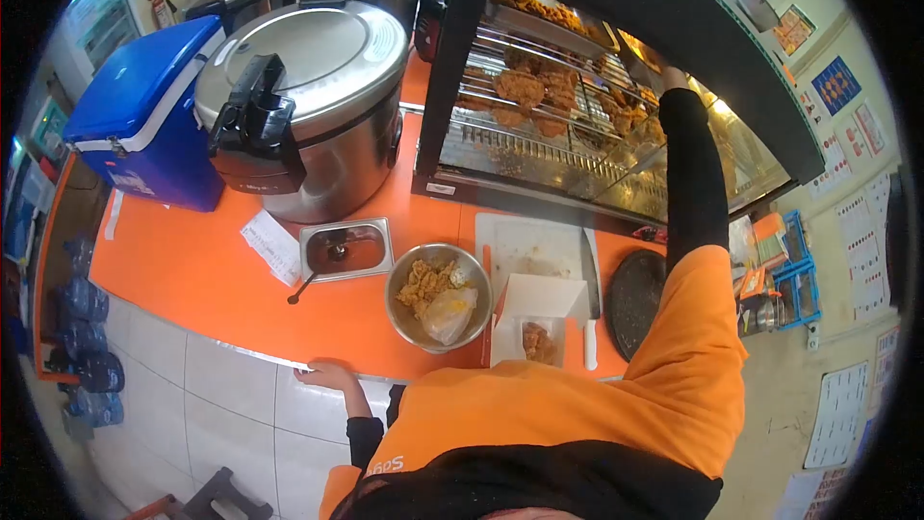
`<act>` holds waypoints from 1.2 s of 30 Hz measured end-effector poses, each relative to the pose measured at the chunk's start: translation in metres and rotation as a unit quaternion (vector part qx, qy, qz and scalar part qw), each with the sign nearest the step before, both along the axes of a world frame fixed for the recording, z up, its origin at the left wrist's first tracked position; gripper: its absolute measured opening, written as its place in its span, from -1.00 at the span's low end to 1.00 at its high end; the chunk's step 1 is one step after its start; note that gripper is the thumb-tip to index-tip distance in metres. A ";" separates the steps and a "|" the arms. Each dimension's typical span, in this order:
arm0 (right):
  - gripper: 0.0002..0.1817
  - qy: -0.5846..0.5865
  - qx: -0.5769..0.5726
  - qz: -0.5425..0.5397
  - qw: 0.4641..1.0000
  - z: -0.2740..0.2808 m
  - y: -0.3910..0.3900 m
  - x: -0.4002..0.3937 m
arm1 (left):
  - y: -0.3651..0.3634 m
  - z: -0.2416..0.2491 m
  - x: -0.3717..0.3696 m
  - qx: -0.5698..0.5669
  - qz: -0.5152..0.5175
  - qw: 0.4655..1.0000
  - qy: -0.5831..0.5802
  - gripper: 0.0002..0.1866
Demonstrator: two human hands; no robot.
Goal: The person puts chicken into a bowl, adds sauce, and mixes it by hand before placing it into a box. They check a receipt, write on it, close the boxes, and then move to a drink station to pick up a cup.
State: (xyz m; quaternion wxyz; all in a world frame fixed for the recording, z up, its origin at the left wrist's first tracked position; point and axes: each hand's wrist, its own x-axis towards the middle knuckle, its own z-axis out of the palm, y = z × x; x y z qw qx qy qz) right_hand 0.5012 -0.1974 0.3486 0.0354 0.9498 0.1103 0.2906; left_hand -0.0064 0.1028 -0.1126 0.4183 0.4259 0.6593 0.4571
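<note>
My right arm reaches up into the lit food warmer (pixel 452 149); my right hand (pixel 673 77) is inside near the upper shelf, its fingers hidden. Fried chicken pieces (pixel 520 89) lie on the wire racks to its left. At the counter's front edge, my left hand (pixel 327 376) rests with its fingers stretched out, holding nothing. Above and to its right stands a steel bowl (pixel 393 313) with fried pieces and a plastic bag (pixel 449 314). An open white box (pixel 549 297) has brown food (pixel 539 342) inside, in front of a white cutting board (pixel 510 239).
A knife (pixel 591 279) lies along the board's right side, beside a dark round slab (pixel 635 303). A steel pan of red sauce (pixel 361 249), a receipt (pixel 271 246), a large rice cooker (pixel 337 159) and a blue cooler (pixel 159 159) occupy the orange counter (pixel 183 270).
</note>
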 end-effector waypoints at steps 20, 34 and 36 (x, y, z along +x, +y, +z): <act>-0.83 0.288 0.078 0.550 0.780 -0.120 0.084 -0.210 | 0.008 -0.050 -0.008 0.083 0.009 0.994 0.074 -0.44; -0.57 0.491 -0.129 0.518 0.689 -0.226 0.159 -0.281 | -0.004 -0.003 0.000 0.044 0.015 0.993 0.112 -0.48; -0.62 0.497 -0.090 0.491 0.710 -0.231 0.153 -0.277 | -0.005 0.003 0.001 0.026 0.012 0.992 0.120 -0.48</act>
